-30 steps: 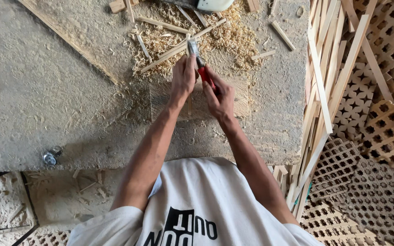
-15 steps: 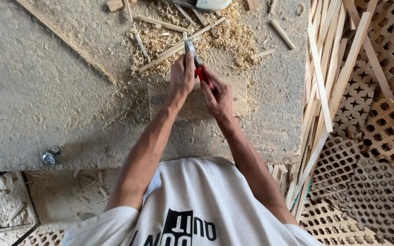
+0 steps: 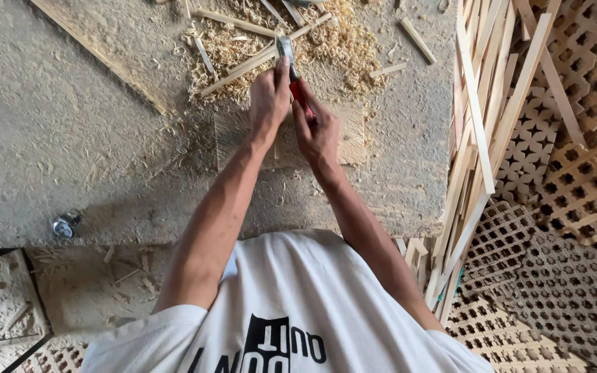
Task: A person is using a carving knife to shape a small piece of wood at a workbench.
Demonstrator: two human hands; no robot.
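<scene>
Both arms reach out over a dusty concrete slab (image 3: 70, 138). My left hand (image 3: 269, 100) and my right hand (image 3: 318, 132) are pressed close together around a red-handled tool (image 3: 301, 93) with a grey metal end (image 3: 285, 48). The right hand wraps the red handle. Higher up, the left hand's fingers lie along the metal part. Under the hands lies a flat wooden board (image 3: 350, 135), dusted with sawdust. The tool's metal end points away from me into a heap of wood shavings (image 3: 243, 48).
Thin wooden strips (image 3: 250, 62) lie among the shavings, and a long batten (image 3: 98, 52) runs diagonally at upper left. Many slats (image 3: 478, 110) lean at right against stacked lattice panels (image 3: 561, 179). A small metal object (image 3: 67, 224) sits on the slab's left edge.
Both hands stay clasped on the tool over the board, edged slightly farther from me. The view has shifted a little.
</scene>
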